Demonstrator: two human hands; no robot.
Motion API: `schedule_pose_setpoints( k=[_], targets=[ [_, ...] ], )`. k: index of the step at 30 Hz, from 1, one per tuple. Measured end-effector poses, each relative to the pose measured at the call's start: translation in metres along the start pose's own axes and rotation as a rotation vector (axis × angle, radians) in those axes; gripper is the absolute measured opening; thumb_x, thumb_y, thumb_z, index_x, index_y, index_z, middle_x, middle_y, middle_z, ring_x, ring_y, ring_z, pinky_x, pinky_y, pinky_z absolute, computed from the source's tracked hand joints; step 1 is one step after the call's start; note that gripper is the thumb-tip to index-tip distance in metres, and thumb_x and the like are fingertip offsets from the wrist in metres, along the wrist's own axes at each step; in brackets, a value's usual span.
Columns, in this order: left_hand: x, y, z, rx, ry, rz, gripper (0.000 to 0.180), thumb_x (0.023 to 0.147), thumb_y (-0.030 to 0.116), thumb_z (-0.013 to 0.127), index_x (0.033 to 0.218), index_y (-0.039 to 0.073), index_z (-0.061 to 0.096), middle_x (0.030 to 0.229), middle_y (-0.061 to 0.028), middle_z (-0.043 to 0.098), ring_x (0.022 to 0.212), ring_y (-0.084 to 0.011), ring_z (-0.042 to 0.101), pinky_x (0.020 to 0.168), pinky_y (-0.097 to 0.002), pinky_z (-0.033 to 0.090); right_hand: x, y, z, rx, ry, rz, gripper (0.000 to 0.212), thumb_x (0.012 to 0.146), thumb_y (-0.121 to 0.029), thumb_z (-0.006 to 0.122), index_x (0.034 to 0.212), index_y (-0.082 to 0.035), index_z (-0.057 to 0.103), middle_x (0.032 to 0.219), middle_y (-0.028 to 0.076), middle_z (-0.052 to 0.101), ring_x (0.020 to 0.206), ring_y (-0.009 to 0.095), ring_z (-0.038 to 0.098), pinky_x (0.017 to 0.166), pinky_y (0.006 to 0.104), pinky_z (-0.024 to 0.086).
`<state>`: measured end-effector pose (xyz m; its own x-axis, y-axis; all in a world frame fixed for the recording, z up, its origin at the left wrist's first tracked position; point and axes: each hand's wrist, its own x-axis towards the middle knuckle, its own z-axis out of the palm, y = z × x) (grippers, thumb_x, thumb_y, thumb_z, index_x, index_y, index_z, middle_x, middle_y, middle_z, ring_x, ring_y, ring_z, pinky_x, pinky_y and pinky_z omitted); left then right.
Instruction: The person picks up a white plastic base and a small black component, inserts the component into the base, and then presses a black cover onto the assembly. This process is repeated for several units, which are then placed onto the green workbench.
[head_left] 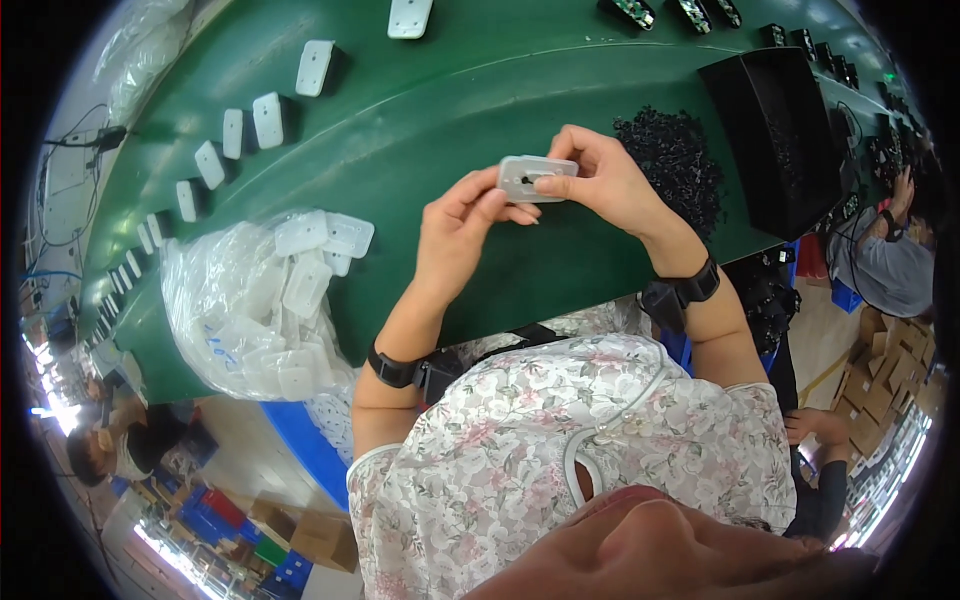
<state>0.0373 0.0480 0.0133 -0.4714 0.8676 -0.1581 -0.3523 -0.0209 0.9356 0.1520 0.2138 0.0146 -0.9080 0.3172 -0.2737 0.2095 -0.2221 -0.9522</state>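
Note:
Above the green work surface, a white plastic cover (510, 185) with rounded corners is held between my two hands, with a small dark spot near its middle that could be a hole or a black part. My left hand (458, 228) grips its left end and lower edge, fingers curled behind it. From the other side, my right hand (612, 185) pinches it with the thumb lying flat across its face. Just right of my right hand spreads a heap of small black parts (672, 160). A clear plastic bag (215, 310) full of similar white covers lies to the left of my left hand.
White pieces (268, 120) stand in a curved row along the far left of the green surface (420, 130). A black bin (735, 140) sits at the right. Dark pieces with circuit boards (690, 14) line the far right. Other people (885, 255) are at both sides.

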Motion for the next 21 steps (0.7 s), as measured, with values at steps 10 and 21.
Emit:
schedule_pose_setpoints(
  k=[10, 21],
  targets=[
    [0.051, 0.003, -0.046, 0.881, 0.288, 0.025, 0.015, 0.09, 0.008, 0.055, 0.104, 0.003, 0.057, 0.082, -0.0127, 0.062, 0.067, -0.0247, 0.06, 0.063, -0.0337, 0.049, 0.099, -0.075, -0.099, -1.615, 0.79, -0.473, 0.049, 0.069, -0.026, 0.077, 0.105, -0.002, 0.053, 0.097, 0.016, 0.057, 0.096, 0.031, 0.055, 0.08, 0.0412, 0.048],
    [0.02, -0.016, -0.013, 1.33, 0.23, 0.486, 0.051, 0.07, 0.011, 0.074, 0.114, 0.001, 0.05, 0.107, -0.0134, 0.053, 0.102, -0.0331, 0.052, 0.084, -0.04, 0.044, 0.041, -0.022, -0.047, -0.775, 0.304, -0.361, 0.044, 0.078, -0.007, 0.068, 0.119, -0.01, 0.055, 0.108, 0.007, 0.058, 0.104, 0.021, 0.056, 0.092, 0.0316, 0.044]
  ],
)
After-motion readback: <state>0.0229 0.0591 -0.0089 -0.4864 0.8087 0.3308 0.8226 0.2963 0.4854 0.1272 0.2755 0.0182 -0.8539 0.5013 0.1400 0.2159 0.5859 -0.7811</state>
